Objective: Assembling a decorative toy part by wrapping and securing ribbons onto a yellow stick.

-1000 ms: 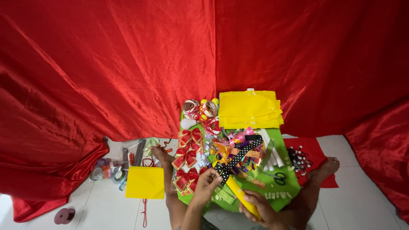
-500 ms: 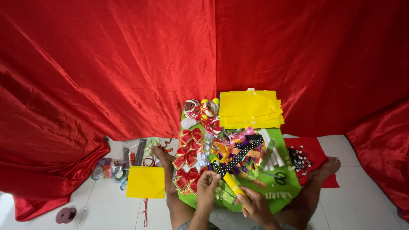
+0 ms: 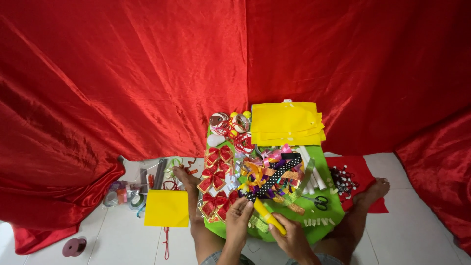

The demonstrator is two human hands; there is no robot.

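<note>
Glue stick [image 3: 268,216] (yellow, slanting from upper left to lower right) is gripped at its lower end by the right hand [image 3: 292,239], while its upper tip is pinched by the left hand [image 3: 239,214] beside the dotted ribbon [image 3: 273,180] on the green sheet [image 3: 329,212].

bottom edge cuts both forearms and the thighs; body out of frame. left hand [image 3: 239,213] covers the near end of the black polka-dot ribbon [image 3: 273,177], grip on it unclear. right hand [image 3: 289,235] wraps the lower end of the yellow tube-shaped tool [image 3: 267,215]; its tip and kind too small to tell. green felt sheet [image 3: 329,208] mostly buried under the pile of ribbons and bows. small black-and-white bits on the red felt piece [image 3: 360,172] too tiny to identify. clutter in clear plastic bags [image 3: 128,192] by the red satin drape [image 3: 122,73] blurred.
</note>
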